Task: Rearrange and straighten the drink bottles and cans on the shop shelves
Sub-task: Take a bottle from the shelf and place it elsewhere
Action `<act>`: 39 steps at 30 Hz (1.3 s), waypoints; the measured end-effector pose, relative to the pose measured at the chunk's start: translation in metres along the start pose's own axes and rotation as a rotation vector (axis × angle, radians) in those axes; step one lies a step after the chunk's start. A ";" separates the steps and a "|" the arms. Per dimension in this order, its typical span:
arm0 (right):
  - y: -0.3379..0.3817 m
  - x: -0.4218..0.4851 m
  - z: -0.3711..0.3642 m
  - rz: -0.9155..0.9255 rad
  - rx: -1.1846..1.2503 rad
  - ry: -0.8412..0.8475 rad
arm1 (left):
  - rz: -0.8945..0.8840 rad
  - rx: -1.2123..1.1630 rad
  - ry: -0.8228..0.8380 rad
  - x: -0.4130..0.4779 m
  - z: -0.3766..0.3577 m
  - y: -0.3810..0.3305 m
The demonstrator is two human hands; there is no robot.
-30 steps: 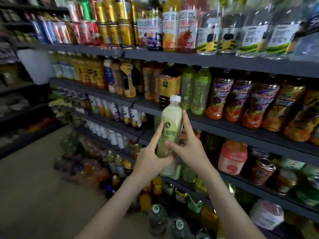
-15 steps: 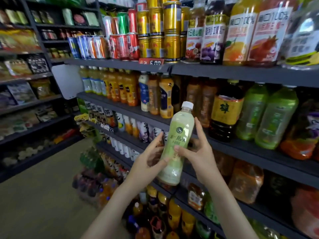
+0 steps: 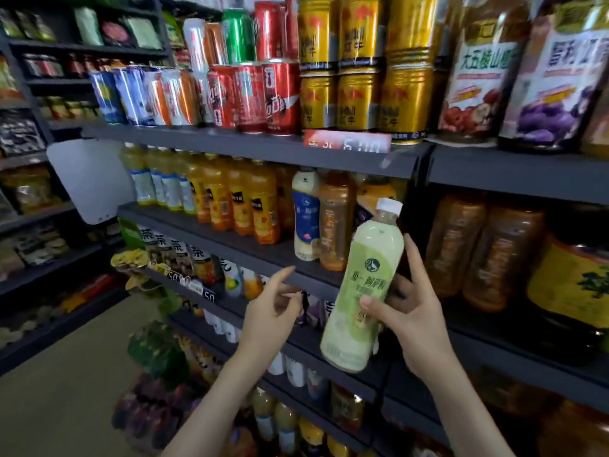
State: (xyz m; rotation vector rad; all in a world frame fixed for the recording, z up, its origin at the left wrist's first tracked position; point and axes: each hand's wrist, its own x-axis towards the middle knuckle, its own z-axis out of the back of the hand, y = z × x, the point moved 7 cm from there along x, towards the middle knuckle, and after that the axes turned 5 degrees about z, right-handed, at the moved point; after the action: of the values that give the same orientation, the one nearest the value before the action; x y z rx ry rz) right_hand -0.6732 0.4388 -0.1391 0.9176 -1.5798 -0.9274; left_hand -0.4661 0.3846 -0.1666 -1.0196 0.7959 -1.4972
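My right hand (image 3: 412,311) grips a pale green drink bottle (image 3: 362,291) with a white cap, tilted slightly right, in front of the second shelf (image 3: 250,252). My left hand (image 3: 273,308) hovers just left of the bottle, fingers loosely curled, apart from it and holding nothing. Behind the bottle on that shelf stand a white and blue bottle (image 3: 306,216) and an amber tea bottle (image 3: 334,222). Orange juice bottles (image 3: 240,199) fill the shelf further left.
The top shelf carries red cans (image 3: 260,97), gold cans (image 3: 356,64) and big juice bottles (image 3: 478,70). Large brown bottles (image 3: 478,249) stand on the right section. Lower shelves hold more small bottles. An aisle floor (image 3: 66,390) lies to the left, with snack racks beyond.
My left hand has let go of the green bottle and drawn off to the left. The view has shifted up and closer to the shelves; the right hand keeps the bottle.
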 end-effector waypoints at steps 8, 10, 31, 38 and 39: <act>-0.018 0.019 -0.028 0.029 -0.065 -0.326 | -0.306 0.119 0.172 0.078 0.003 -0.002; -0.016 0.017 -0.030 0.039 -0.087 -0.402 | -0.383 0.097 0.149 0.088 0.003 -0.009; 0.005 -0.022 -0.017 0.087 -0.294 -0.664 | -0.484 0.322 -0.122 0.103 -0.088 -0.022; 0.007 -0.017 -0.013 0.109 -0.301 -0.623 | -0.508 0.516 -0.199 0.104 -0.091 -0.025; 0.007 -0.017 -0.013 0.112 -0.295 -0.619 | -0.510 0.524 -0.201 0.104 -0.091 -0.026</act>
State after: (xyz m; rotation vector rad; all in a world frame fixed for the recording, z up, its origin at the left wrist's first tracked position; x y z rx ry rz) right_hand -0.6588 0.4550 -0.1375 0.3379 -1.9080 -1.4053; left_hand -0.5624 0.2822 -0.1616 -0.9821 -0.0253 -1.8598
